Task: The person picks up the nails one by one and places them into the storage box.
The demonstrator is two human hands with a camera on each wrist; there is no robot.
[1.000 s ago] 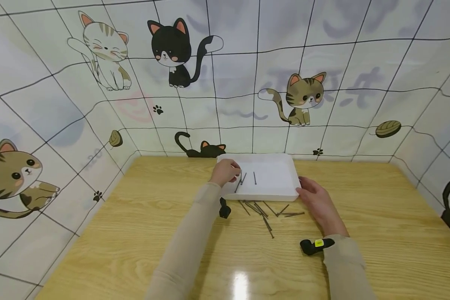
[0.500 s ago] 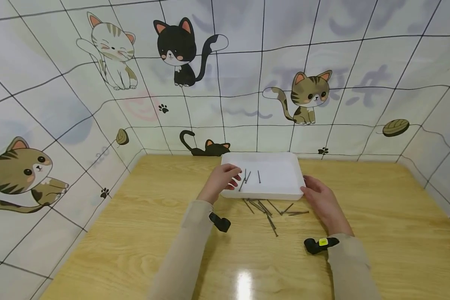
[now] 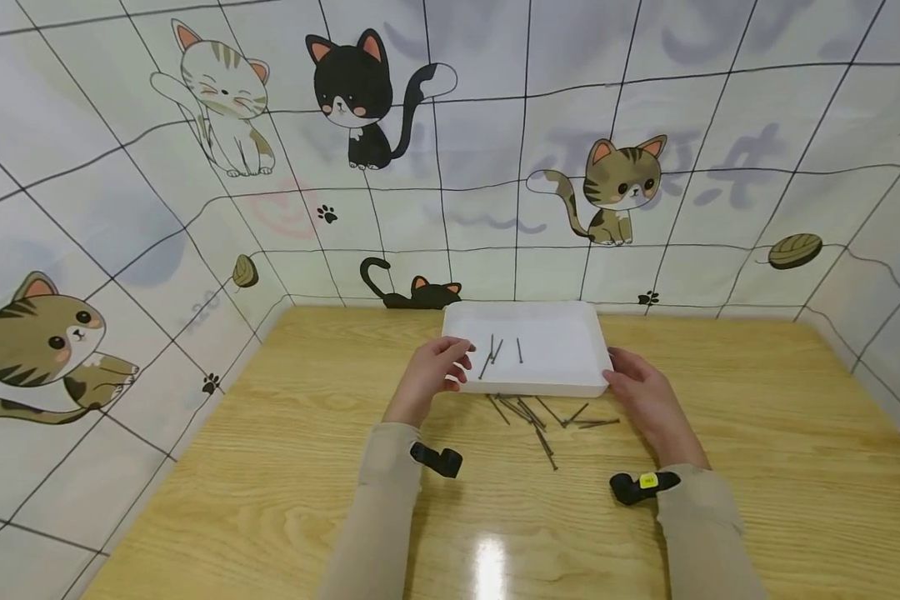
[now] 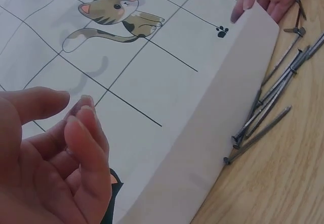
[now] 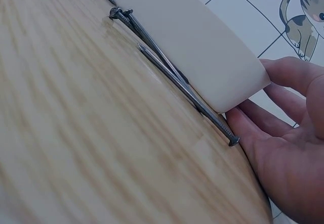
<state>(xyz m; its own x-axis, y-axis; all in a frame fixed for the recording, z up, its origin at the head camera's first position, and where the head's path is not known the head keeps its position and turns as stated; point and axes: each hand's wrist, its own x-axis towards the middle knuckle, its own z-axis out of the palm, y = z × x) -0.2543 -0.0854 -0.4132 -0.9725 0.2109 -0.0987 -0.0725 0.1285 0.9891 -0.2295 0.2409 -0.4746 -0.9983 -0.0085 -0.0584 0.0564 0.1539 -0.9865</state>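
Observation:
A shallow white tray (image 3: 555,367) stands at the far side of the table, with several nails (image 3: 520,350) lying inside near its left end. My left hand (image 3: 429,375) is at the tray's left front edge, its fingers loosely bent; in the left wrist view a gap shows between thumb and fingers (image 4: 86,138), with nothing held. At the right front corner my right hand (image 3: 648,404) grips the tray, thumb and fingers on either side of the corner. More loose nails (image 3: 528,414) lie scattered on the table along the tray's front wall.
The wooden table (image 3: 285,467) ends at a wall covering (image 3: 480,217) printed with cats and grid lines. Black wrist cameras (image 3: 437,459) sit at both cuffs. One pair of nails (image 5: 190,95) lies close by the right hand.
My left hand has drawn back from over the nails in the tray, toward me and slightly left. The right hand stays at the tray's corner. The head view has shifted slightly.

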